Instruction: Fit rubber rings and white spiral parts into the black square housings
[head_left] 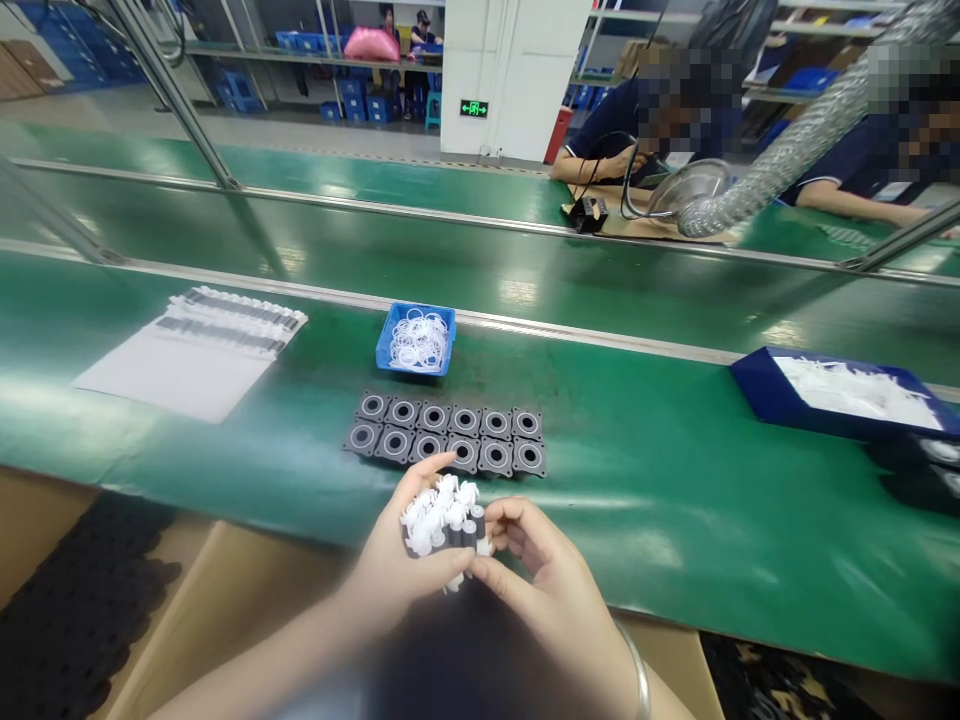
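My left hand [401, 565] is closed around a bundle of small black cylindrical parts with white plastic ends [446, 520], thumb in front and fingers behind. At the bundle's right side, my right hand [551, 575] has its thumb and fingers bent together on one of these cylinders; its fingertips partly hide the grip. Just beyond the bundle lie two rows of black square plates [465, 422], each with a round dark centre and a pale ring. Behind the plates stands a blue bin [383, 350] holding a heap of thin white rings [418, 342].
At left, a white sheet [176, 375] bears rows of black-and-white parts. A dark blue bin [761, 390] of white pieces stands right. Cardboard boxes [202, 590] with dark parts sit below the bench edge. Metal rails cross behind; co-workers and a flexible duct [787, 140] are beyond.
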